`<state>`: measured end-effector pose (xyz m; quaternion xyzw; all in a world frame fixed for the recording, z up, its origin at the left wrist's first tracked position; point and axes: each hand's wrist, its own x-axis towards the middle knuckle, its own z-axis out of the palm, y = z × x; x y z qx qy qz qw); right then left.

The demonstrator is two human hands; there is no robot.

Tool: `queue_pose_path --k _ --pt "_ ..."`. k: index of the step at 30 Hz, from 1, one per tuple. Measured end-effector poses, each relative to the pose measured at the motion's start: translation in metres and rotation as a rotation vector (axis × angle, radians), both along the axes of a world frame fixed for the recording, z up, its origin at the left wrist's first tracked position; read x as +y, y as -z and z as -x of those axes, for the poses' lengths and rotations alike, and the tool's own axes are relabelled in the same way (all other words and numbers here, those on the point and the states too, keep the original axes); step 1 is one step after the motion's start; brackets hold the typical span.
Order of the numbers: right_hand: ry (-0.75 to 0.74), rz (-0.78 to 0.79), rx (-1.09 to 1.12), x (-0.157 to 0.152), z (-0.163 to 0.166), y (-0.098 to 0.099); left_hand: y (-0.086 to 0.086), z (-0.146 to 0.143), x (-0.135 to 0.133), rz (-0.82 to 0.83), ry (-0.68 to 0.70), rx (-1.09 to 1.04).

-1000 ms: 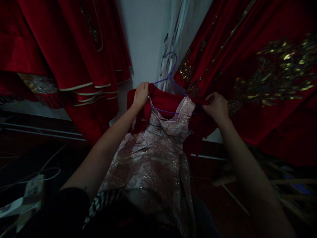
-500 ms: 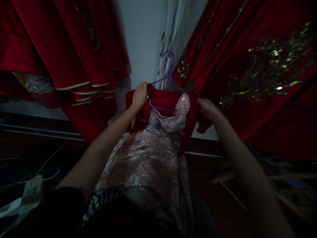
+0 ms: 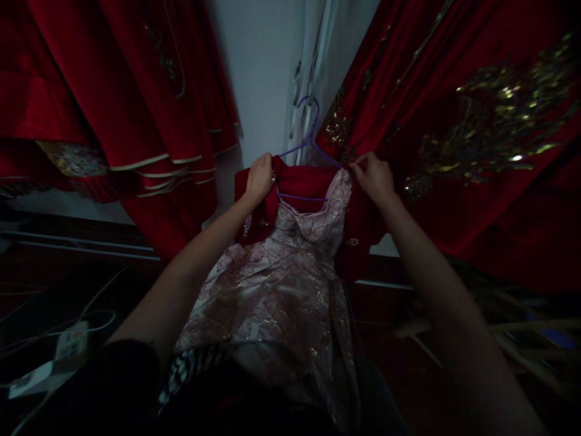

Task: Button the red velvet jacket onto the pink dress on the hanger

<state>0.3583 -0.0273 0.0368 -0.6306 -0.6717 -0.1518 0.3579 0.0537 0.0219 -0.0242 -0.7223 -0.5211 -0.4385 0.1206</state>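
A pale pink brocade dress [image 3: 290, 272] hangs on a purple hanger [image 3: 310, 130], with a red jacket [image 3: 302, 180] draped around its shoulders. My left hand [image 3: 261, 177] is closed over the jacket's left shoulder, by the hanger's arm. At the opposite shoulder my right hand [image 3: 374, 177] pinches the red cloth with thumb and forefinger, close to the hanger's right tip. The hanger's lower bar shows across the neckline. Small beaded ornaments dot the jacket's front. The dress skirt runs down toward my body.
Red garments [image 3: 149, 109] with pale trim hang at the left. On the right hangs a red garment [image 3: 454, 212] with gold sequins. A white door [image 3: 258, 72] stands behind the hanger. A power strip [image 3: 71, 342] with cables lies low on the left; a wooden rack [image 3: 535, 333] is low on the right.
My right hand has risen from the jacket's right side to its shoulder and pinches there. The red cloth on that side now hangs lower and wider. My left hand keeps its grip.
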Motion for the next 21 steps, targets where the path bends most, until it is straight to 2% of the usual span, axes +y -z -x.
queue_pose_path --k 4,7,9,12,16,18,21 --pt "0.154 0.037 -0.032 0.014 0.004 -0.025 0.0 0.0 0.001 -0.008 0.011 -0.013" --pt "0.224 0.061 -0.041 0.01 0.007 -0.039 0.0 -0.001 0.0 -0.004 0.031 -0.048" --pt "0.246 0.077 -0.01 0.002 0.01 -0.041 0.002 -0.001 -0.002 0.002 0.045 -0.077" --pt "0.145 0.124 0.052 -0.013 0.016 -0.028 0.003 -0.002 -0.007 -0.002 0.03 -0.085" --pt "-0.081 0.131 0.072 -0.029 0.018 0.005 -0.008 0.001 -0.012 0.029 0.051 -0.102" --pt "-0.102 0.105 0.085 -0.035 0.013 0.016 -0.018 0.007 -0.013 0.073 0.099 -0.107" --pt "-0.067 0.095 0.148 -0.042 -0.004 0.022 -0.035 0.024 -0.016 0.099 0.167 -0.032"
